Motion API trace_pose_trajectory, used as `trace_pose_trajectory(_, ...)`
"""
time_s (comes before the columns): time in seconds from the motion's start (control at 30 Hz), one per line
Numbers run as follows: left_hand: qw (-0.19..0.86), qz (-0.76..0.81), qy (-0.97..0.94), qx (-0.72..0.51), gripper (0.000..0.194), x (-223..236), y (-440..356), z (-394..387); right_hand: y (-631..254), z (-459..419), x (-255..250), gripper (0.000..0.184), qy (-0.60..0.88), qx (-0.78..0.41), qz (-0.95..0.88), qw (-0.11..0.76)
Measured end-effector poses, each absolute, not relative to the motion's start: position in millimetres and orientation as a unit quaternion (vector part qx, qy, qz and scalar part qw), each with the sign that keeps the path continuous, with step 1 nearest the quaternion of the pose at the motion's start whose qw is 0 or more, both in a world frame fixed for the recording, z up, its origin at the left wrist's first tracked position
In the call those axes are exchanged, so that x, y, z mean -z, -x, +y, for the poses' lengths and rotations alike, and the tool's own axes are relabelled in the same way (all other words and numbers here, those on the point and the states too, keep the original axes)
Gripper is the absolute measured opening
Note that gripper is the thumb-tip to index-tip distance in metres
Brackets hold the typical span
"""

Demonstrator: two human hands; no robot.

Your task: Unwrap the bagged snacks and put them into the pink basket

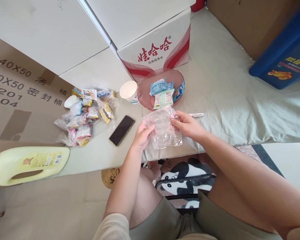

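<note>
A crinkled clear plastic bag (pixel 163 130) is stretched between my two hands at the front edge of the cloth-covered surface. My left hand (pixel 143 135) pinches its left side, thumb on top. On its upper right side, my right hand (pixel 187 124) grips it between thumb and fingers. Just beyond the bag stands a pink ribbed glass bowl (pixel 145 90) with several wrapped snacks (pixel 164 98) in it, blue and pale green. A white pen (pixel 196 115) lies partly behind my right hand.
Left of my hands lie a black phone (pixel 122 130) and a pile of small packets (pixel 83 118). A paper cup (pixel 129 91) stands beside the bowl. A yellow jug (pixel 31 165) lies at left, a white carton (pixel 157 46) stands behind, and a blue container (pixel 277 60) is at right.
</note>
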State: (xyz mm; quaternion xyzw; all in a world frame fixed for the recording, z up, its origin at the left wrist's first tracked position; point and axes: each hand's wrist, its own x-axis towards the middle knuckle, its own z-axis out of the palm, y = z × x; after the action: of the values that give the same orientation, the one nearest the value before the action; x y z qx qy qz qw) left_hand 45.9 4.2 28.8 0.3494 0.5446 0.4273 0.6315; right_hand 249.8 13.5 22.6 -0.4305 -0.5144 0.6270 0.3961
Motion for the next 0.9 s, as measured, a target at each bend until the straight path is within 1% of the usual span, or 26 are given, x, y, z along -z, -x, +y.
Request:
trace_pose_trajectory(0.3, 0.629, 0.540, -0.378, -0.412, 0.046, -26.8, -47.5, 5.7, -251.7, 13.5, -24.1, 0.017, 0.430, -0.628, -0.514, 0.395)
trace_pose_trajectory(0.63, 0.619, 0.535, -0.404, -0.408, 0.044, -26.8, -48.3, 4.0, -250.2, 12.8, -21.9, 0.019, 0.412, -0.639, -0.512, 0.400)
trace_pose_trajectory(0.77, 0.612, 0.551, -0.407, -0.396, 0.046, -23.9, -49.4, 3.6, -248.1, 12.5, -19.7, 0.020, 0.400, -0.646, -0.522, 0.386)
trace_pose_trajectory(0.9, 0.607, 0.557, -0.414, -0.387, 0.044, -19.3, -50.1, 3.2, -246.6, 11.5, -18.5, 0.016, 0.396, -0.638, -0.550, 0.365)
